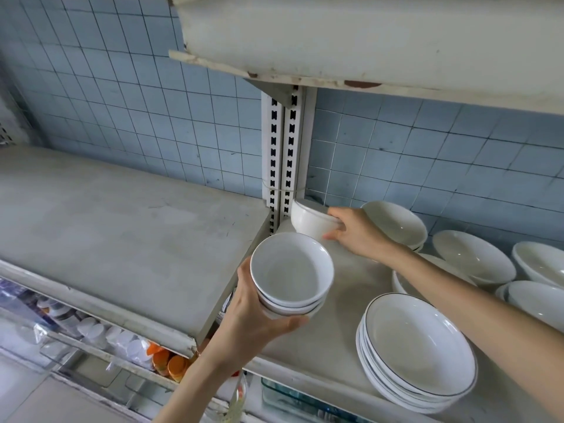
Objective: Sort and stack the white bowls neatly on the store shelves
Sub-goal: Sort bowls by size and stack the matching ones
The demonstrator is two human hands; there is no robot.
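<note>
My left hand [250, 319] holds a small stack of white bowls [290, 273] from below and the side, just above the shelf [329, 340] near its left end. My right hand [357, 233] grips the rim of a single white bowl [308, 221], tilted on its side at the back left corner by the slotted upright [282, 154]. A stack of wide, dark-rimmed white bowls [418, 349] sits at the shelf's front. More white bowls [396, 222] [473, 257] [540, 264] stand along the back and right.
A bare grey shelf [122, 215] lies to the left, slightly higher. An upper shelf [366, 44] overhangs. Blue tiled wall [137, 87] behind. Lower shelves hold white cups [91, 328], orange items [171, 364] and glassware [293, 401].
</note>
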